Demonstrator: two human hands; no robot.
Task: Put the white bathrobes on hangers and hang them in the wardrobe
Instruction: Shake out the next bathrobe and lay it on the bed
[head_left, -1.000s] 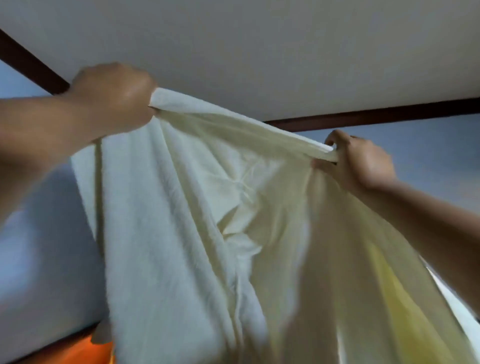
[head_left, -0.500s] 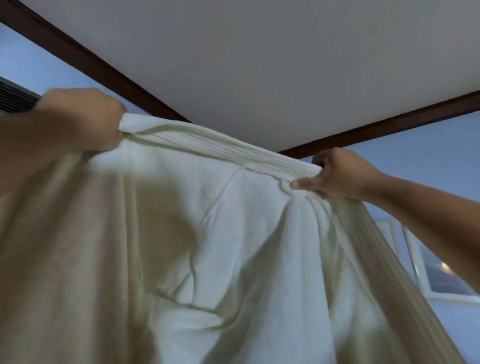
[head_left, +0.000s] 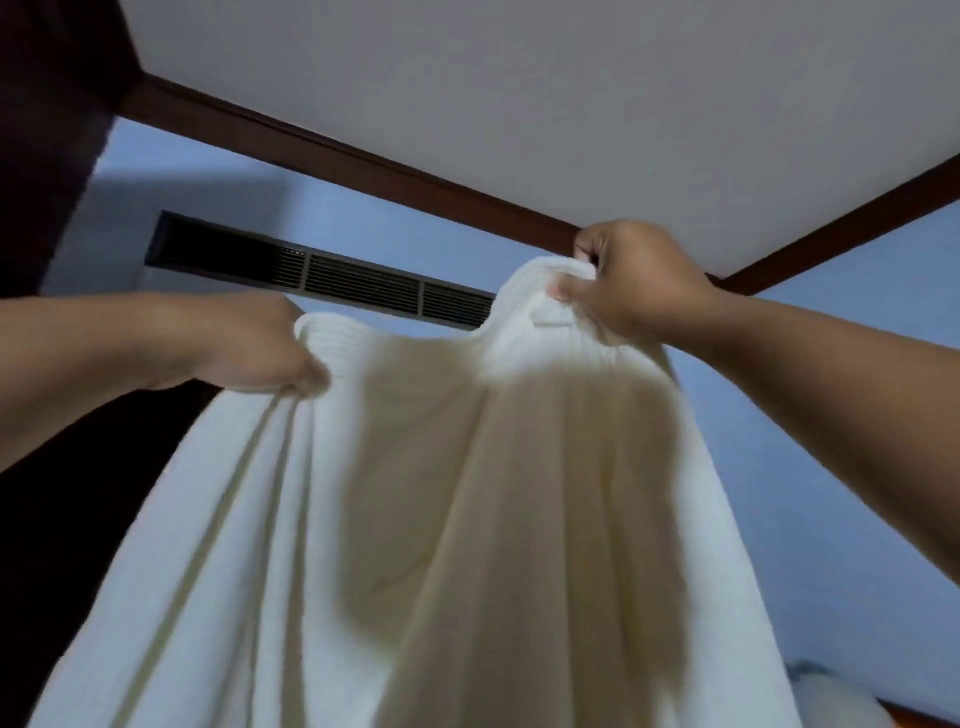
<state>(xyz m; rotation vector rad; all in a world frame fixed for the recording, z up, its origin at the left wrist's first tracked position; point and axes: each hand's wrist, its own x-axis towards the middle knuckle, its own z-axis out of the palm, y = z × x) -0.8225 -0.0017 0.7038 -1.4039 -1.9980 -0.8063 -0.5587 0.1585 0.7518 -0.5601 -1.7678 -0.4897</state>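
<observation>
A white bathrobe (head_left: 467, 493) hangs in front of me, held up high by its ribbed collar edge. My left hand (head_left: 249, 343) grips the collar at the left. My right hand (head_left: 631, 283) pinches the collar higher up at the right, beside a small loop tab. The cloth falls in long folds to the bottom of the view and hides what lies below. No hanger shows.
A dark air vent grille (head_left: 322, 275) sits in the blue wall behind the robe. Dark wooden trim (head_left: 363, 166) borders the white ceiling. A dark wooden panel (head_left: 47, 130) stands at the far left. Something white (head_left: 831, 696) lies at the bottom right.
The view has swung left, bringing the vent and the dark panel into sight. My hands have come closer together on the collar, the right one now higher than the left.
</observation>
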